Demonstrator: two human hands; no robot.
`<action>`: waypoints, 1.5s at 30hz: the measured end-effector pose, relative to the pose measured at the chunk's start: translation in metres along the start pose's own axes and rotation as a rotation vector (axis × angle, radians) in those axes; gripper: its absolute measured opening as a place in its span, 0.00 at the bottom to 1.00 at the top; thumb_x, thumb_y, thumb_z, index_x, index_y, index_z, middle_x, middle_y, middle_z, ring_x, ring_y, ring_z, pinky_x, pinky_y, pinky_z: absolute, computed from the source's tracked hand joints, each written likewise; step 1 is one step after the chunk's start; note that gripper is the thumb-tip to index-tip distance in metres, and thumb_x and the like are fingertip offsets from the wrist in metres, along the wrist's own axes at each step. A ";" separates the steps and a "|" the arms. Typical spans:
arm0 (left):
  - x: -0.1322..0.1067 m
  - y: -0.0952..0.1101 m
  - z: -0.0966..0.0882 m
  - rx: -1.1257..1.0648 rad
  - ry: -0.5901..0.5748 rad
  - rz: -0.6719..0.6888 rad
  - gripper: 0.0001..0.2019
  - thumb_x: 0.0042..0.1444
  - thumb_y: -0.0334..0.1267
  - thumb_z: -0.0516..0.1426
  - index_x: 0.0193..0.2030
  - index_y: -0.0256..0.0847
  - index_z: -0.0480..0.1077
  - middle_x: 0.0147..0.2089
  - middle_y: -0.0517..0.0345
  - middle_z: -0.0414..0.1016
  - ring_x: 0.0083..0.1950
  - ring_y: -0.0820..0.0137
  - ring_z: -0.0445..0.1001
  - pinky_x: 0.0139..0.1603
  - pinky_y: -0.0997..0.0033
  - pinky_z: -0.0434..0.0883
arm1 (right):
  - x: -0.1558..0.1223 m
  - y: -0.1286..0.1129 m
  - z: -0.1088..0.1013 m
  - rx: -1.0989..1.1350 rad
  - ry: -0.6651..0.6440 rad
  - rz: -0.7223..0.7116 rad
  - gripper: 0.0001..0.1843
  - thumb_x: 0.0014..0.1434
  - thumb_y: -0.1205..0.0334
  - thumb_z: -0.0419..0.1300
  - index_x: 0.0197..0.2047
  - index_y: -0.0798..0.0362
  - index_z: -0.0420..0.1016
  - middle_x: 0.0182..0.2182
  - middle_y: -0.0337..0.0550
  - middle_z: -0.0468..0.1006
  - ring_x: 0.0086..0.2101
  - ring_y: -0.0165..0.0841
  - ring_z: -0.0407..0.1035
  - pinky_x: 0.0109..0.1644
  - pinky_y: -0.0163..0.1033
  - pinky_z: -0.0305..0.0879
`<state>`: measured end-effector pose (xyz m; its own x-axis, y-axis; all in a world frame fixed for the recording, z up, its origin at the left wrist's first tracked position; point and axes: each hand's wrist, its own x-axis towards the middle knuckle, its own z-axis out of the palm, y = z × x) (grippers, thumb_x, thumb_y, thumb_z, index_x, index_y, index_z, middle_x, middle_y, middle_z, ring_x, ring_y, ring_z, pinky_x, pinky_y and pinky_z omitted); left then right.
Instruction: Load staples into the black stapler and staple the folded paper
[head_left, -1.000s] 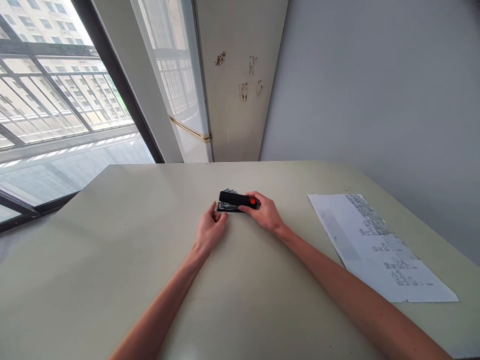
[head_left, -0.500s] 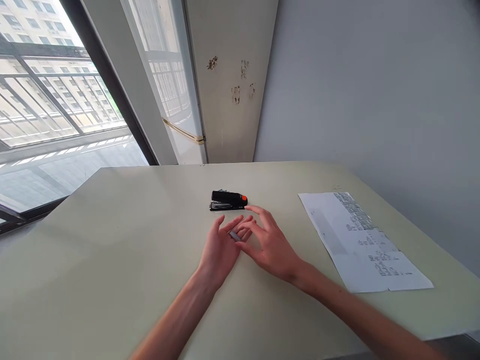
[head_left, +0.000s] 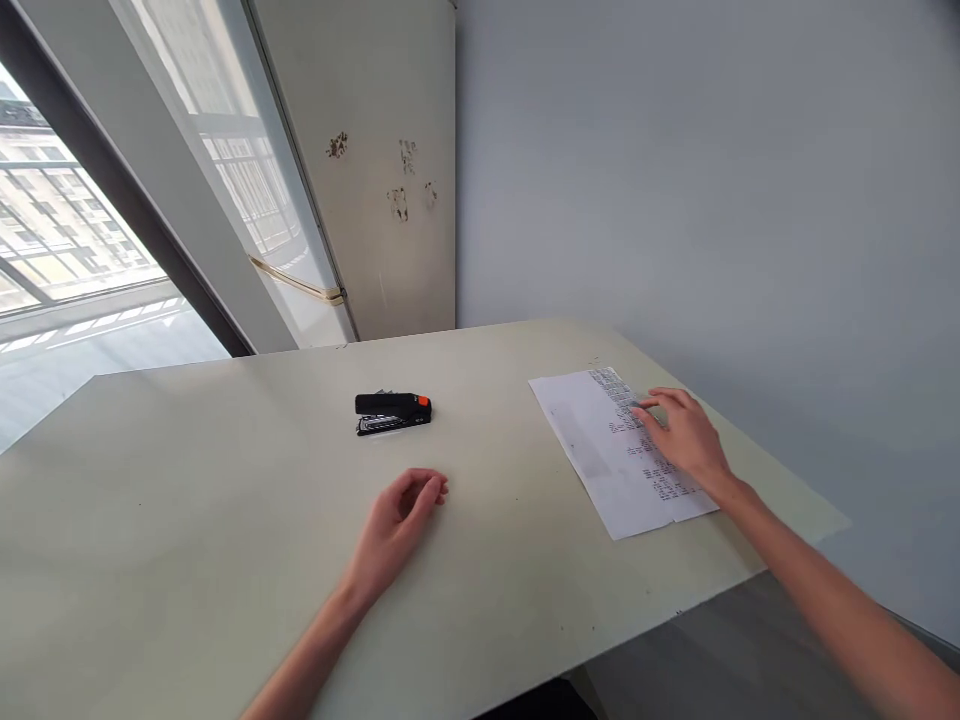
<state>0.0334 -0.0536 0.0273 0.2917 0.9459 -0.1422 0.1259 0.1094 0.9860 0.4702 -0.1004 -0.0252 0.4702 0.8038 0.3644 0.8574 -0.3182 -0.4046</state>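
A black stapler [head_left: 394,412] with an orange patch at its right end lies on the table, its upper arm slightly raised from the base. In front of it rests my left hand [head_left: 401,520], fingers curled and thumb against them; what is inside, if anything, is hidden. To the right, my right hand [head_left: 686,440] reaches over the printed white paper [head_left: 581,440]. Its thumb and forefinger come together close to the sheet's right edge, with a thin greyish sliver between the tips that I cannot identify.
The pale table [head_left: 225,550] ends at a front edge on the lower right, with dark floor [head_left: 697,650] below. A plain grey wall [head_left: 675,180] borders it at the right. Behind stand a stained white fridge [head_left: 390,260] and, at the left, a window.
The view has turned right. My right hand has left my left palm and moved over to the paper. My left fingers have curled in; the small grey piece in that palm is out of sight.
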 end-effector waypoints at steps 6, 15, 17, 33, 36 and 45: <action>-0.023 -0.010 -0.025 0.245 -0.050 -0.052 0.23 0.54 0.62 0.66 0.29 0.41 0.73 0.27 0.61 0.68 0.28 0.71 0.62 0.27 0.75 0.59 | 0.012 0.060 -0.004 -0.017 0.007 0.148 0.21 0.63 0.46 0.55 0.46 0.53 0.79 0.52 0.61 0.79 0.54 0.56 0.72 0.52 0.58 0.69; -0.082 -0.038 -0.068 0.492 0.086 0.060 0.24 0.59 0.64 0.60 0.30 0.44 0.75 0.28 0.59 0.71 0.30 0.67 0.66 0.32 0.73 0.64 | -0.098 -0.058 -0.023 0.413 -0.161 -0.104 0.16 0.68 0.46 0.57 0.53 0.43 0.77 0.54 0.48 0.81 0.50 0.47 0.77 0.46 0.50 0.77; -0.092 -0.045 -0.073 0.508 0.097 0.087 0.23 0.60 0.63 0.59 0.32 0.45 0.77 0.32 0.57 0.76 0.34 0.64 0.71 0.37 0.72 0.68 | -0.132 -0.093 -0.025 0.571 -0.288 -0.150 0.13 0.69 0.47 0.59 0.51 0.41 0.78 0.53 0.47 0.82 0.47 0.45 0.78 0.41 0.47 0.79; -0.105 -0.045 -0.070 0.592 0.133 0.175 0.22 0.68 0.60 0.52 0.40 0.45 0.77 0.39 0.56 0.81 0.37 0.65 0.76 0.38 0.72 0.70 | -0.173 -0.144 -0.022 0.761 -0.445 0.026 0.22 0.68 0.38 0.57 0.45 0.47 0.80 0.41 0.49 0.84 0.39 0.41 0.78 0.36 0.41 0.74; -0.105 -0.043 -0.068 0.596 0.135 0.184 0.23 0.68 0.60 0.52 0.40 0.45 0.77 0.39 0.56 0.81 0.37 0.65 0.76 0.39 0.71 0.71 | -0.173 -0.143 -0.020 0.760 -0.423 0.026 0.23 0.68 0.37 0.56 0.44 0.47 0.80 0.40 0.49 0.84 0.38 0.41 0.77 0.35 0.41 0.74; -0.104 -0.046 -0.072 0.619 0.147 0.191 0.22 0.68 0.60 0.52 0.40 0.45 0.77 0.39 0.57 0.81 0.36 0.67 0.76 0.37 0.72 0.71 | -0.175 -0.149 -0.018 0.735 -0.342 0.046 0.27 0.68 0.34 0.54 0.42 0.48 0.81 0.37 0.49 0.84 0.36 0.41 0.77 0.30 0.39 0.71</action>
<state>-0.0707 -0.1354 0.0025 0.2365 0.9677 0.0869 0.6188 -0.2189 0.7544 0.2641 -0.2033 -0.0137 0.3100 0.9449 0.1054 0.4260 -0.0389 -0.9039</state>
